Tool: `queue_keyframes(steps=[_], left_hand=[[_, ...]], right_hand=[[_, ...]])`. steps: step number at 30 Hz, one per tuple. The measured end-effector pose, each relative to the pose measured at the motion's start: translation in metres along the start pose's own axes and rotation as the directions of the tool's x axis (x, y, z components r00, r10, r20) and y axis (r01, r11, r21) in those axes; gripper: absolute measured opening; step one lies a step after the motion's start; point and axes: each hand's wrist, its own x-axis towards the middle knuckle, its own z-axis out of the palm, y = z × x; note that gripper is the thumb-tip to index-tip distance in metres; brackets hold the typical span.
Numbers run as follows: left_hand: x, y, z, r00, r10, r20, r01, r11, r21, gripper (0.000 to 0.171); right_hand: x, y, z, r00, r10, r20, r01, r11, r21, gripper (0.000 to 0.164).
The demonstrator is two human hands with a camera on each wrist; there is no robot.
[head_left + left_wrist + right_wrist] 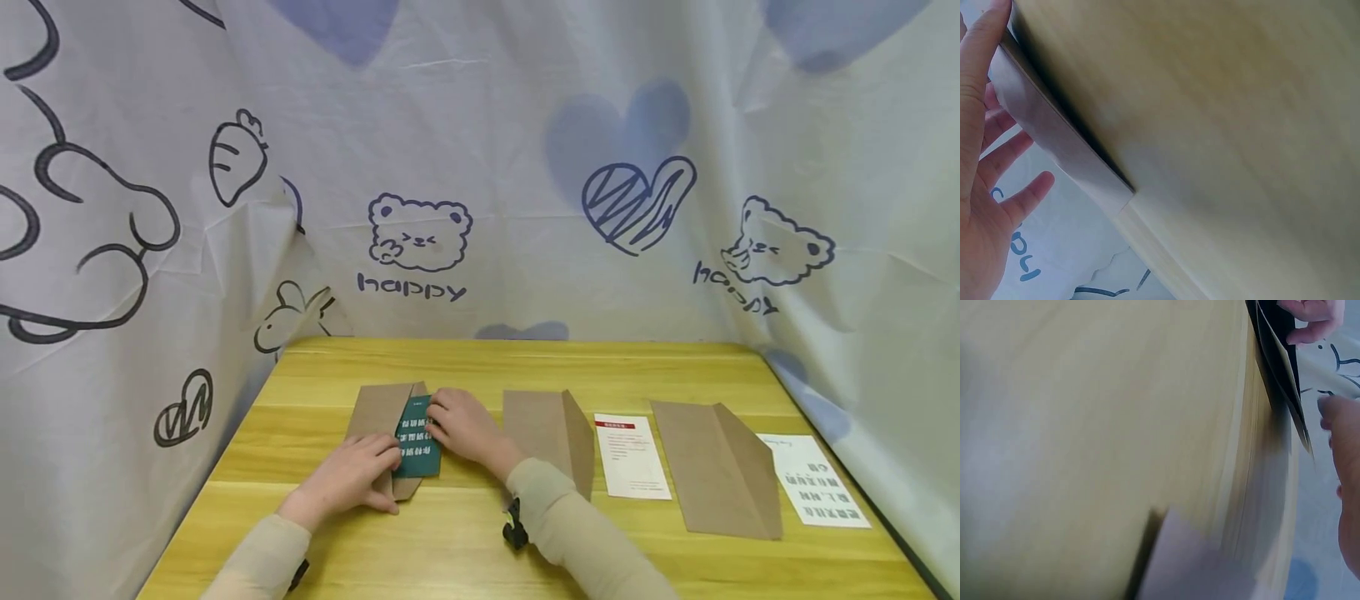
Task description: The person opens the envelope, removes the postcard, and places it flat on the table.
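A dark green card (pixel 418 454) with white lettering lies partly under the flap side of a brown paper envelope (pixel 377 410) on the left. My left hand (pixel 358 471) holds that envelope, fingers over its face and thumb by the near edge. The left wrist view shows the thumb and fingers of the left hand (pixel 988 144) on either side of the envelope (pixel 1054 125). My right hand (pixel 467 425) is at the card's right edge, fingertips overlapping it in the head view. In the right wrist view the right hand (pixel 1344 456) is blurred beside the card and envelope.
Right of my hands lie a second brown envelope (pixel 536 425), a white card with a red band (pixel 633 467), a third envelope (pixel 705 475) and a white card with printed writing (pixel 817 492). The yellow wooden table (pixel 450 550) meets patterned white cloth (pixel 517 208) behind.
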Motion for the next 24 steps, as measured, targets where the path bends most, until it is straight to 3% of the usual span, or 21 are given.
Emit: queue_keyframes(steps=[6, 12, 19, 24], left_hand=[[0.000, 0.001, -0.002, 1.000, -0.002, 0.004, 0.002, 1.000, 0.007, 0.057], [0.000, 0.002, -0.002, 0.999, -0.015, 0.032, 0.015, 1.000, 0.009, 0.056], [-0.001, 0.001, -0.002, 0.999, -0.017, 0.036, 0.017, 1.000, 0.008, 0.056], [-0.001, 0.001, -0.002, 1.000, -0.005, 0.016, 0.005, 1.000, 0.016, 0.057]], right_hand=[[0.008, -0.005, 0.002, 0.981, 0.187, 0.049, -0.184, 0.981, -0.066, 0.039], [0.015, -0.008, 0.004, 0.923, 0.350, 0.157, -0.336, 0.935, -0.112, 0.056], [0.024, -0.011, 0.007, 0.858, 0.441, 0.264, -0.420, 0.898, -0.133, 0.065], [0.029, -0.010, 0.011, 0.840, 0.465, 0.280, -0.429, 0.885, -0.180, 0.065]])
